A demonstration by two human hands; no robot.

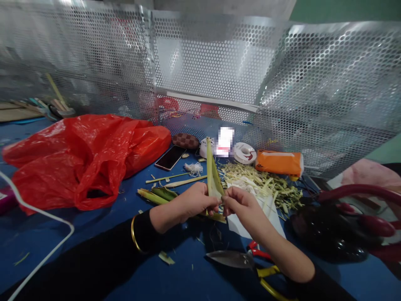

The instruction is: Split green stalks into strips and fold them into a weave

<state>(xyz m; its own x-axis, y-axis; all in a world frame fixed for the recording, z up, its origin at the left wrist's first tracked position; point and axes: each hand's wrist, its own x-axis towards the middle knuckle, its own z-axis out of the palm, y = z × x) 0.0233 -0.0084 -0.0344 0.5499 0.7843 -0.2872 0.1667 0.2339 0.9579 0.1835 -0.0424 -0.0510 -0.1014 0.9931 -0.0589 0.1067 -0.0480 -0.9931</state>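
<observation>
A long pale green leaf sheath (215, 179), pointed at the top and folded open lower down, stands upright between my hands. My left hand (199, 198) pinches its lower left side between thumb and fingers. At its lower right edge, the fingertips of my right hand (235, 201) are closed on it. Behind my left wrist lie more green stalk pieces (153, 195) and a thin peeled stick (184, 181). Below my right forearm are scissors (233, 259) with red handles. A pile of shredded pale green strips (278, 188) lies beyond my right hand, beside white paper (241, 225).
A red plastic bag (90, 159) covers the left side. Behind are a dark phone (171, 158), checkered case (186, 141), white spool (244, 153) and orange pack (278, 163). At right sits a glossy black object (328, 234); yellow handles (267, 271) lie near my right arm.
</observation>
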